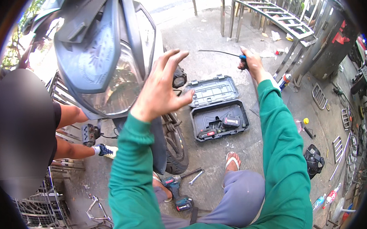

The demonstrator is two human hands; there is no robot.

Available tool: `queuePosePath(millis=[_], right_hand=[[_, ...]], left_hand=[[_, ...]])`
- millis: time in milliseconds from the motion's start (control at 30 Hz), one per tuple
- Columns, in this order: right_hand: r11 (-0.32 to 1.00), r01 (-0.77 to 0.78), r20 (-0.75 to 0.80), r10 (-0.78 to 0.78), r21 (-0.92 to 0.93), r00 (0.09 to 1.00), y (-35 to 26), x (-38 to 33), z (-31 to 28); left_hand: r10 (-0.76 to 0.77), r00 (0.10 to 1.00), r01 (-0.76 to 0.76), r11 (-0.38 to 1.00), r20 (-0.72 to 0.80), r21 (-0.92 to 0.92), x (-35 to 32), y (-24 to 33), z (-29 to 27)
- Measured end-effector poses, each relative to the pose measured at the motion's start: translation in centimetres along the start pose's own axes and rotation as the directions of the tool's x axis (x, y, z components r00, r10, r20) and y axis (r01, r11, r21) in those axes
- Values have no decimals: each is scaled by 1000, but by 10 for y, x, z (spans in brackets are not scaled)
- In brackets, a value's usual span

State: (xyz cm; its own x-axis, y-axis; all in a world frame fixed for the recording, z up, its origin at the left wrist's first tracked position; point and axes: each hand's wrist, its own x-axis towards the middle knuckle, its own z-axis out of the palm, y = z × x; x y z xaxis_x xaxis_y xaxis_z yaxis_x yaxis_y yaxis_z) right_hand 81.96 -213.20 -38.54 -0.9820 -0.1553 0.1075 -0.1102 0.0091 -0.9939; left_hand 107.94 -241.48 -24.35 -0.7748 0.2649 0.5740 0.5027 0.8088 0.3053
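The right hand (253,64), right of upper centre, has its grip closed around a blue-and-black piece (243,59); the exact type cannot be told. A thin dark strand (219,52) extends leftward from it, the far end unsupported. The left hand (162,86), at upper centre, has its grip wide, thumb apart from the fingers, holding nothing. For good control, the left hand should steady the strand near its free end, keeping it clear of the scooter (91,57) at upper left.
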Motion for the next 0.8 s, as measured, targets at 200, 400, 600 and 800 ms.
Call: queuePosePath(millis=[200,400,600,800], right_hand=[[783,28,-39,-5,622,999,-39,-91,-14],[931,71,328,-196,358,924,-120,-243,59],[962,-14,648,-174,274,741,-178,-292,97],[841,538,285,-530,57,798,-205,-234,112]], left_hand=[[-490,869,45,-53,66,-998,-84,54,-2],[-35,975,24,998,-222,-52,-79,115,13],[68,955,-74,997,-287,-7,-97,131,-46],[-395,845,170,837,-361,-520,-102,77,-137]])
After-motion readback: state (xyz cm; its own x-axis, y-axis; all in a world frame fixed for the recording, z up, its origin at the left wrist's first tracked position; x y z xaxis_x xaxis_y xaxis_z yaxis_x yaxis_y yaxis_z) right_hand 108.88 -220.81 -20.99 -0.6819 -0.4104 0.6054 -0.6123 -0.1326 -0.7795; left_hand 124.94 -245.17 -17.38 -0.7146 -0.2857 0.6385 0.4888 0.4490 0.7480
